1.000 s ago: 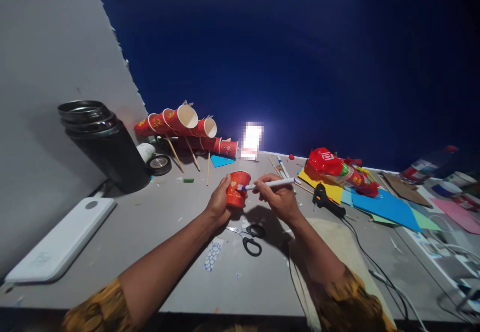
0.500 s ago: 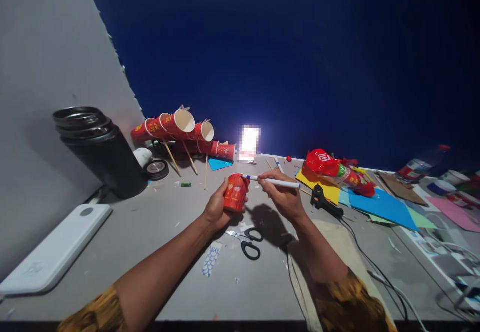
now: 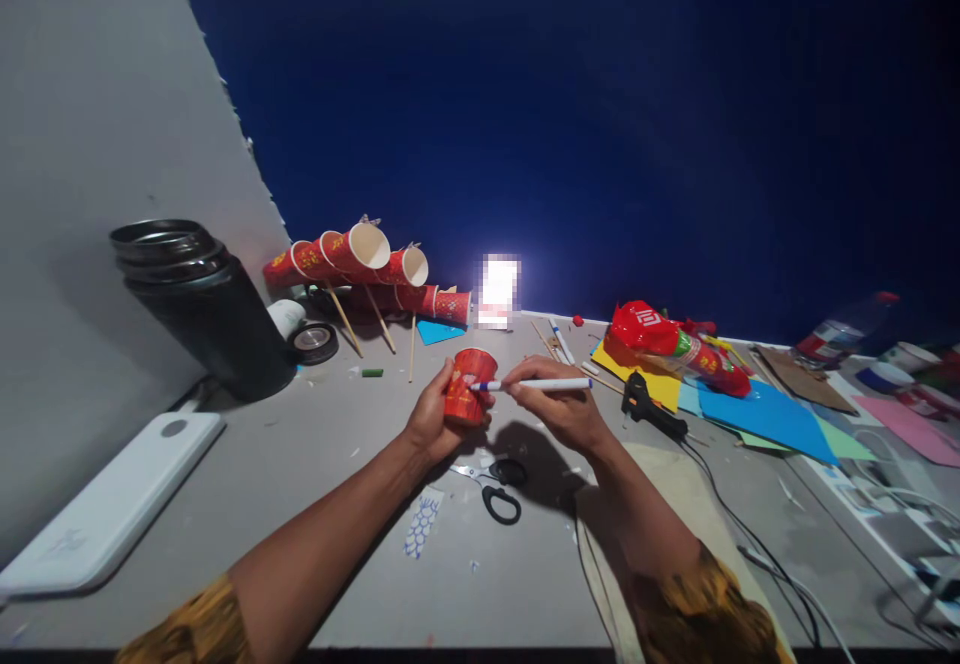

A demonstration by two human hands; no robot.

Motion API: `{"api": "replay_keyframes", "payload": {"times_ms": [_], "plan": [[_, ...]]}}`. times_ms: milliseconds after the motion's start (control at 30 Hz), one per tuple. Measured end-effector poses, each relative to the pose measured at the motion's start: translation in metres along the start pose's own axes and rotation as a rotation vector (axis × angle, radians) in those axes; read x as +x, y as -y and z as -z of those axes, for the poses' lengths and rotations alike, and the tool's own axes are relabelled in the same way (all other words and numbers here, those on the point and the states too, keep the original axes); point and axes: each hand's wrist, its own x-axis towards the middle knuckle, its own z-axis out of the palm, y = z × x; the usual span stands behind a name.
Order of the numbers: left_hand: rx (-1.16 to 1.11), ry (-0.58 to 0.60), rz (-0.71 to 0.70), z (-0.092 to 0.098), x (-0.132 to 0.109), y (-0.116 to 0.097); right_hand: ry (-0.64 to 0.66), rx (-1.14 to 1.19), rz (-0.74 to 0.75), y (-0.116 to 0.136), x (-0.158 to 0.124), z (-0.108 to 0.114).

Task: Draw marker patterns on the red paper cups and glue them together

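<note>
My left hand (image 3: 429, 422) is wrapped round a small red paper cup (image 3: 466, 387), held just above the grey table (image 3: 300, 484) near its middle. My right hand (image 3: 559, 412) pinches a white marker (image 3: 536, 384) that lies level, its blue tip touching the side of the cup. Black-handled scissors (image 3: 495, 482) lie on the table right under both hands. A small blue-patterned paper cutout (image 3: 422, 523) lies beside my left forearm.
A row of red paper cups on wooden sticks (image 3: 360, 264) stands at the back. A black flask (image 3: 202, 309), tape roll (image 3: 313, 341) and white power bank (image 3: 112, 499) are left. A black glue gun (image 3: 651, 406), red bag (image 3: 667, 339) and coloured paper sheets (image 3: 757, 414) lie right.
The marker tip has dropped from the cup's rim to its side. My left hand has turned and tipped the cup a little. Both hands stay in about the same place.
</note>
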Motion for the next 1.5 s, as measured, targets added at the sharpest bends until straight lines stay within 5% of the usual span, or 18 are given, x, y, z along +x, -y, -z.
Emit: {"api": "replay_keyframes", "payload": {"times_ms": [200, 400, 533, 700, 833, 1000, 1133, 1300, 1500], "plan": [[0.033, 0.032, -0.039, -0.001, 0.0, -0.001, -0.146, -0.061, 0.006, 0.0, 0.0, 0.001], [0.033, -0.044, -0.038, 0.002, 0.004, -0.002, 0.168, 0.057, 0.028, 0.006, -0.001, 0.0], [0.038, -0.039, -0.049, 0.001, 0.004, -0.001, 0.031, 0.015, 0.03, 0.004, -0.002, -0.002], [0.023, -0.027, -0.043, 0.0, 0.002, -0.003, 0.13, 0.065, 0.01, 0.002, -0.002, -0.001], [0.026, -0.019, -0.039, 0.0, 0.002, -0.005, 0.006, 0.044, -0.022, 0.0, -0.003, -0.001], [0.061, -0.063, -0.085, 0.003, 0.005, -0.005, 0.147, 0.114, -0.036, 0.0, -0.003, -0.004], [0.058, -0.07, -0.102, 0.003, 0.006, -0.002, 0.035, 0.073, -0.065, 0.001, -0.003, -0.005], [0.032, -0.124, -0.112, 0.005, 0.007, -0.003, 0.164, 0.142, -0.119, 0.002, -0.004, -0.005], [0.1, -0.1, -0.11, 0.0, 0.002, 0.002, -0.214, 0.172, -0.216, -0.007, -0.004, -0.005]]}}
